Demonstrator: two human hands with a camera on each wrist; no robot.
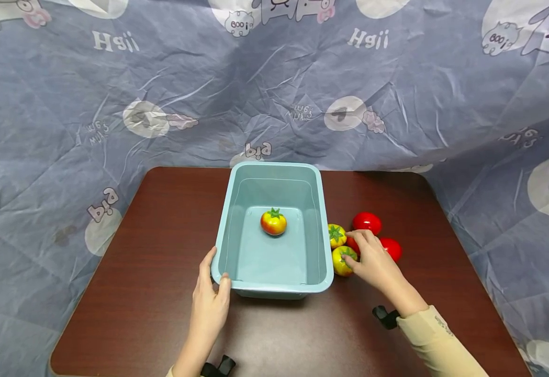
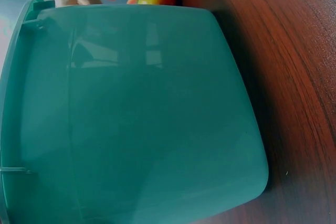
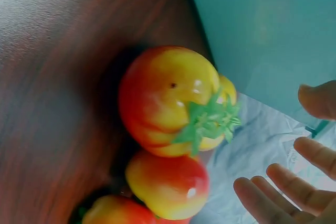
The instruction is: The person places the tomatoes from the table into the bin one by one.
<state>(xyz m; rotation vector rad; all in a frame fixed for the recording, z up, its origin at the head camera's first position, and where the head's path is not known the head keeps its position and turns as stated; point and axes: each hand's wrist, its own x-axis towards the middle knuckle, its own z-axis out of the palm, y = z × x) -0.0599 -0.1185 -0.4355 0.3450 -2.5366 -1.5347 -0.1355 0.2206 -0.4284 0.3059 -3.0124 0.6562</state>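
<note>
A light blue-green plastic bin (image 1: 274, 287) stands on the table, and one red-and-yellow tomato (image 1: 273, 224) with a green leafy top sits on its floor. My left hand (image 1: 210, 306) holds the bin's near left corner, thumb at the front rim and fingers along the left side. Just right of the bin, my right hand (image 1: 375, 262) reaches over a cluster of tomatoes. Its fingers are spread and loosely bent, apart from the nearest yellow-red tomato (image 3: 168, 98) in the right wrist view. The bin's outer wall (image 2: 147, 108) fills most of the left wrist view.
Beside the bin, the cluster has yellowish tomatoes (image 1: 337, 235) and red ones (image 1: 367, 222) lying close together. Dark brown wood makes up the tabletop (image 1: 161, 230). A grey-blue printed cloth (image 1: 274, 89) hangs behind it. Each wrist wears a black strap mount (image 1: 385, 317).
</note>
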